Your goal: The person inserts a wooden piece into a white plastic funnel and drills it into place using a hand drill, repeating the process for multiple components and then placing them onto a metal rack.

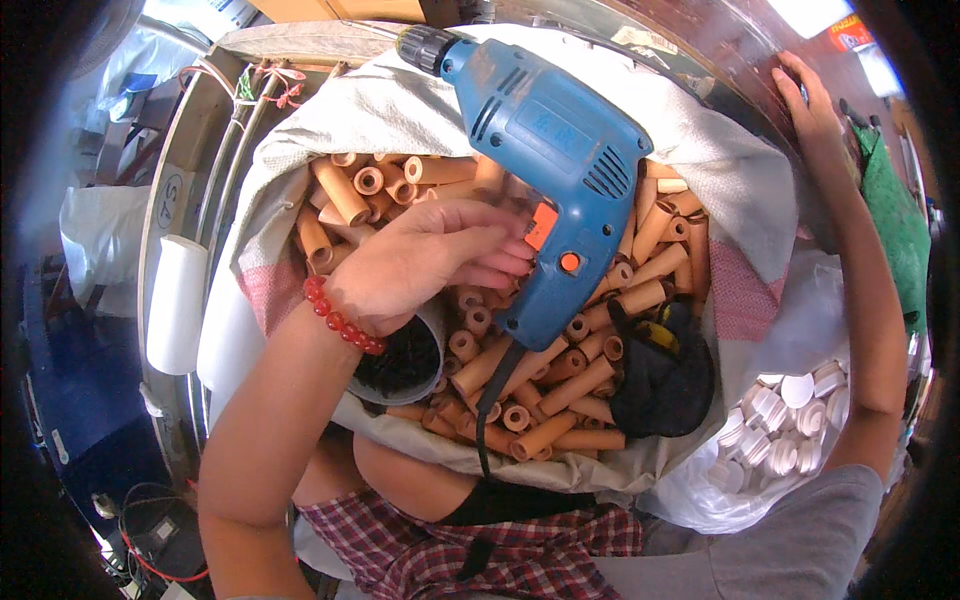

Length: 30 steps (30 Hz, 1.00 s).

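A blue power drill (555,130) with a black chuck and orange trigger tilts over an open woven sack (340,110) of tan tubes (545,435). My left hand (440,245), with red beads at the wrist, is at the drill's trigger. Its thumb and fingers are drawn together, and the fingertips meet the handle's edge. Slight blur hides whether anything is between them. At the upper right, my right hand (808,105) lies with fingers outstretched on a dark wooden surface (740,70). The drill's cord (487,395) hangs toward my lap.
A round tub (398,355) of small black pieces sits among the tubes, beneath my left wrist. Near the sack's right side is a black pouch (660,390). White caps fill a clear plastic bag (785,430) by my right arm. White rolls (178,305) stand at left.
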{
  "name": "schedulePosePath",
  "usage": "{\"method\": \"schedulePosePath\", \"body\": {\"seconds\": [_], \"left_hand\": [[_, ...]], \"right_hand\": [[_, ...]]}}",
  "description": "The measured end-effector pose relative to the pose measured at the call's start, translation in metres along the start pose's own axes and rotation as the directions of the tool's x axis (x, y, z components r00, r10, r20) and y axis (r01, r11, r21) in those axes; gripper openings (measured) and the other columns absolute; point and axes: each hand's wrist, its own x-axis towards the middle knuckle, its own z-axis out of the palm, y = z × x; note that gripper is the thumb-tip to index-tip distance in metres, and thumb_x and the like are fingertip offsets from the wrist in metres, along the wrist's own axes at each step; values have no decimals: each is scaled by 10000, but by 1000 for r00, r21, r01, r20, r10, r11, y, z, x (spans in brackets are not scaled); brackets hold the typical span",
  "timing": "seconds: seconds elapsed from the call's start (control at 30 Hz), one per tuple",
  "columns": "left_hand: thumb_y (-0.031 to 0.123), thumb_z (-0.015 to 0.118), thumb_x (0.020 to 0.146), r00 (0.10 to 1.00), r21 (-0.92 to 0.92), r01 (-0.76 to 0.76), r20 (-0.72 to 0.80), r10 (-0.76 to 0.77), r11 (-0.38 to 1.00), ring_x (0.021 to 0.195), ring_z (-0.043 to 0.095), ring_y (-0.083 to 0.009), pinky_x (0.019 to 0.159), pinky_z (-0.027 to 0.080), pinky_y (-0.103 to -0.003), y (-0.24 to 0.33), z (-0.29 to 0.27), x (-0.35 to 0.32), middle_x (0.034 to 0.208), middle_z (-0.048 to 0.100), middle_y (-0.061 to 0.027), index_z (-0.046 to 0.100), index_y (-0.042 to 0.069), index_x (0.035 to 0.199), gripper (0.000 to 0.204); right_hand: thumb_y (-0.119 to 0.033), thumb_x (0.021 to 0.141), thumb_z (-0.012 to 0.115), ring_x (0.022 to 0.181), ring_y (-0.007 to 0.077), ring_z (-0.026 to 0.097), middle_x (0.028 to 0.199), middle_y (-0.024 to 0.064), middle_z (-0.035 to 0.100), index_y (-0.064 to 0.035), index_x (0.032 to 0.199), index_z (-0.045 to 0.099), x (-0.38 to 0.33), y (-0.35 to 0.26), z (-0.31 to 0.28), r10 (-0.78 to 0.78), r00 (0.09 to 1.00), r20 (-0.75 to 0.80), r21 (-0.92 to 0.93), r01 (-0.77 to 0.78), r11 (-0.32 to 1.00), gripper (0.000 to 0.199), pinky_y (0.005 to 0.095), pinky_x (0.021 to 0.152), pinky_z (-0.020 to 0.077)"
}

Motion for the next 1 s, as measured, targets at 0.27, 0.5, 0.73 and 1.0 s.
{"method": "schedulePosePath", "body": {"seconds": [0.27,0.5,0.73,1.0], "left_hand": [[240,524,930,997,-14,10,-78,-11,1000,857,596,-128,768,497,-249,2,11,4,985,622,-87,558,-31,1120,333],[270,559,908,995,41,-8,-98,12,999,789,582,-128,714,504,-259,-1,14,6,931,620,-66,581,-9,1096,337],[256,576,896,986,59,36,-164,-25,998,785,583,-123,695,499,-247,-2,17,8,903,625,-59,593,-2,1041,296],[209,550,919,985,51,16,-171,-7,999,801,607,-99,692,519,-235,-1,19,7,915,621,-35,578,44,1006,188]], "right_hand": [[-308,904,506,1138,276,503,1186,151,552,-31,1170,531,1,-1,0,5,1000,11,-26,-4,1000,385,335,987,347],[-327,903,501,1124,282,511,1171,153,559,-40,1163,538,5,10,3,-31,999,16,-7,32,999,389,343,971,357],[-339,901,504,1121,283,513,1182,157,552,-52,1171,538,3,7,4,-11,1000,-15,-66,10,998,396,342,971,358],[-270,928,489,1177,259,483,1229,156,537,2,1197,511,3,11,1,-24,999,39,-48,26,999,383,316,1010,325]]}}
